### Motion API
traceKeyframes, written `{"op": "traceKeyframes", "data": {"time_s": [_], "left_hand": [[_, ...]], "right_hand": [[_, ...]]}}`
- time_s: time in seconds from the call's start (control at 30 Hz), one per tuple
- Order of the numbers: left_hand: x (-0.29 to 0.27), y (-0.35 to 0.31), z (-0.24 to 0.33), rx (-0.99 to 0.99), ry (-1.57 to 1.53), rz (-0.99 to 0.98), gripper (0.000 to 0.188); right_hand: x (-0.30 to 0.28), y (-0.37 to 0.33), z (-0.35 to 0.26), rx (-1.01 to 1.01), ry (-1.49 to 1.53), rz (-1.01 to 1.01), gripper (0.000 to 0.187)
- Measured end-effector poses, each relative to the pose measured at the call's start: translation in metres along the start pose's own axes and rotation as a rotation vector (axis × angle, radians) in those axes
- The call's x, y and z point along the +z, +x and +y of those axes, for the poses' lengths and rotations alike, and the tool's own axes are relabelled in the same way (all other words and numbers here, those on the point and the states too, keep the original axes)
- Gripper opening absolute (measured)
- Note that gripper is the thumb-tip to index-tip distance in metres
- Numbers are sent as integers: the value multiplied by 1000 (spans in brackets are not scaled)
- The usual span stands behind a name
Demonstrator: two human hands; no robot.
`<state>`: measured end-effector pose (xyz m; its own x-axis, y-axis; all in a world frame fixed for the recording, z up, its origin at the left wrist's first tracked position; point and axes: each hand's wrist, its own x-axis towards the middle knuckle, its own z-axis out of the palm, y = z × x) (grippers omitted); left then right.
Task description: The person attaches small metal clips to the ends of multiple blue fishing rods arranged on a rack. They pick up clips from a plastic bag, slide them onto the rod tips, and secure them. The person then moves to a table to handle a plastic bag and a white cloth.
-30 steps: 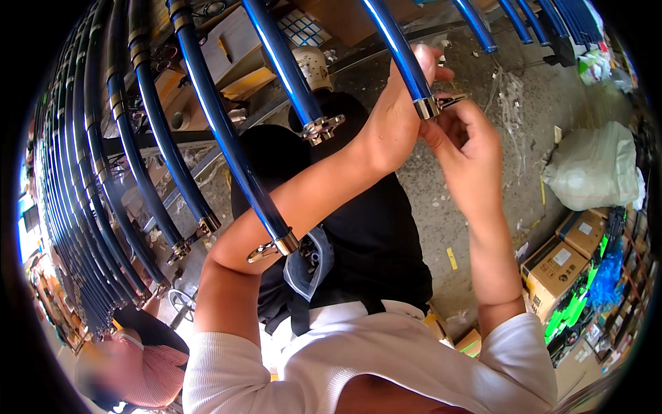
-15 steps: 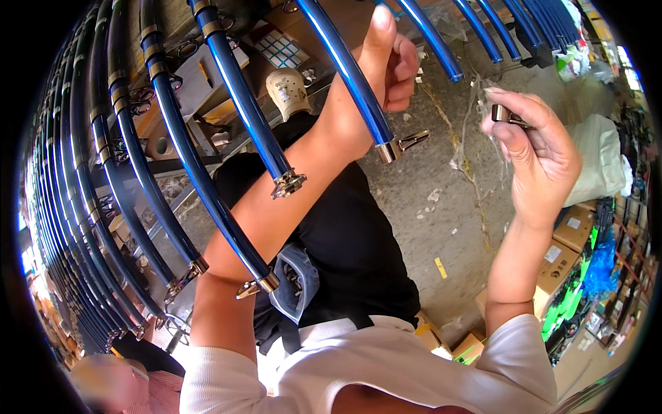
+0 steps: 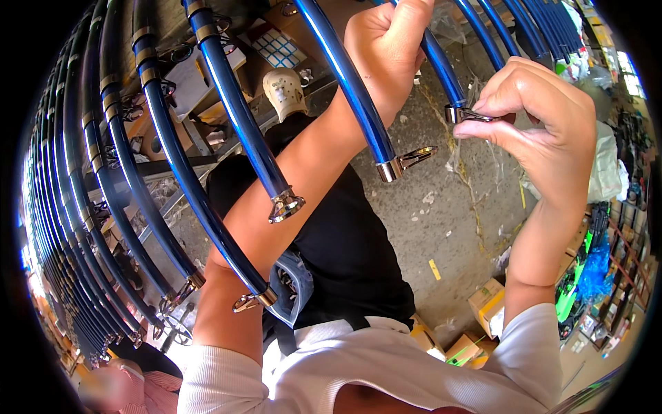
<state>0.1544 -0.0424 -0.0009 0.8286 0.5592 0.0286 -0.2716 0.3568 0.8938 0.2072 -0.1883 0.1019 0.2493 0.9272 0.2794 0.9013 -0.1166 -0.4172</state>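
My left hand (image 3: 389, 52) is closed round a blue fishing rod (image 3: 443, 69), its thumb lying across the rod near the top of the view. Between the thumb and forefinger of my right hand (image 3: 545, 114) is the foot of a shiny metal line guide (image 3: 455, 114). The guide's ring part sits at the lower end of that same rod; how far it is pushed on I cannot tell. Just left hangs another blue rod (image 3: 345, 83) with a metal guide (image 3: 391, 169) on its end. My left forearm passes behind it and other hanging rods.
Many rods with end guides (image 3: 286, 205) hang in a row at the left. More blue rods (image 3: 480, 34) hang at the upper right. An open plastic bag (image 3: 295, 286) of small parts rests by my lap. Cardboard boxes (image 3: 486, 303) stand below right; another person (image 3: 148, 390) is at lower left.
My right hand has brought the line guide up and left to the rod's end. My left hand has gone from fingers loosely raised to closed round that rod.
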Motion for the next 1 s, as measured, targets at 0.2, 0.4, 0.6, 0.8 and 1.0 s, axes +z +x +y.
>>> {"op": "traceKeyframes", "data": {"time_s": [0.2,0.4,0.6,0.8,1.0], "left_hand": [[0,-4,3,-11,-17,-10,44],[10,-7,-3,28,-42,74,44],[10,-5,1,129,10,47,46],[11,-7,2,42,-35,-8,48],[4,-13,27,-22,235,80,57]], "right_hand": [[-10,3,-6,17,6,-11,30],[-5,0,-12,-13,-123,4,29],[17,-5,-8,-135,-223,291,30],[21,-6,-5,-80,-121,357,31],[25,-14,-9,45,171,380,44]]}}
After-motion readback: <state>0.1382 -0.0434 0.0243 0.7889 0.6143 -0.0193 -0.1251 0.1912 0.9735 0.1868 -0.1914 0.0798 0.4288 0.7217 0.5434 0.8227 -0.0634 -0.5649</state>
